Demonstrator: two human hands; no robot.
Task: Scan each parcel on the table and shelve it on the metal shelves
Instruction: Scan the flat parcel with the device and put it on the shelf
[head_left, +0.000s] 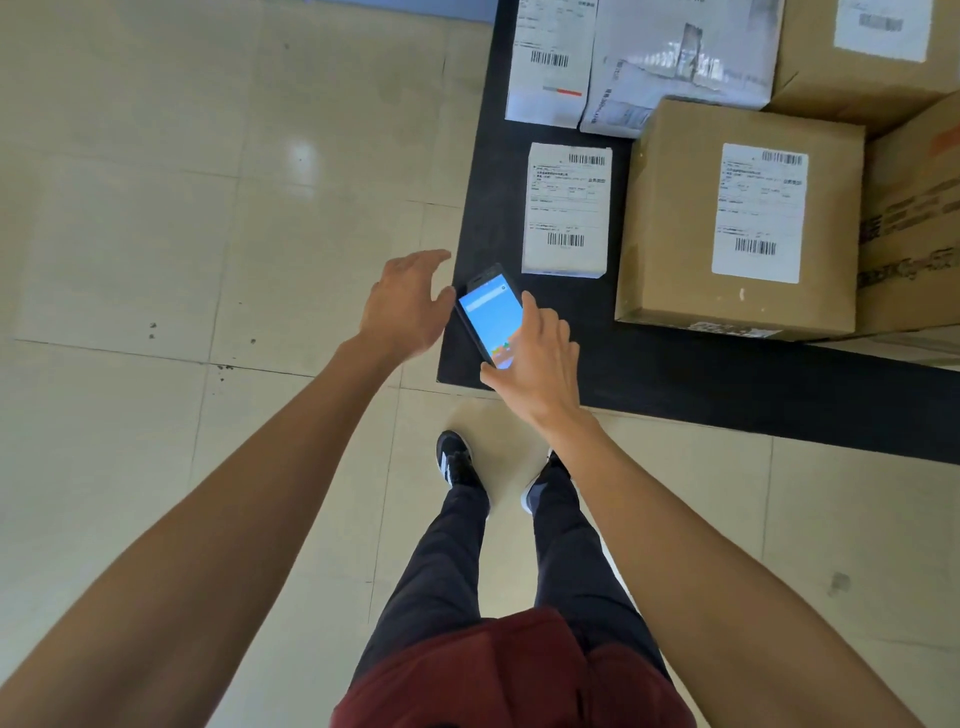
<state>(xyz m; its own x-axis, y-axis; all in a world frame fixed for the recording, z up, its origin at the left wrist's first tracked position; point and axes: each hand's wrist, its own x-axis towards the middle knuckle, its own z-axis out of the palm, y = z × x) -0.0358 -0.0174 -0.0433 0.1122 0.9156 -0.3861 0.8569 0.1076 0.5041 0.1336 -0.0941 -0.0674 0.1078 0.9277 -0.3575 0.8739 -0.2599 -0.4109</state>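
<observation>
A black handheld scanner (488, 312) with a lit blue screen is tilted over the near left corner of the dark table (675, 379). My right hand (537, 358) grips its lower end between thumb and fingers. My left hand (408, 306) hovers just left of the scanner with relaxed, spread fingers and holds nothing. Just behind the scanner a small white parcel (566, 208) lies flat with its barcode label up. To its right stands a brown cardboard box (675, 228) bearing a white label. The metal shelves are out of view.
Two white bag parcels (550, 57) (680, 57) lie at the table's far end, with more cardboard boxes (857, 57) (914, 218) at the right. Beige tiled floor (208, 208) spreads to the left. My feet stand at the table's near edge.
</observation>
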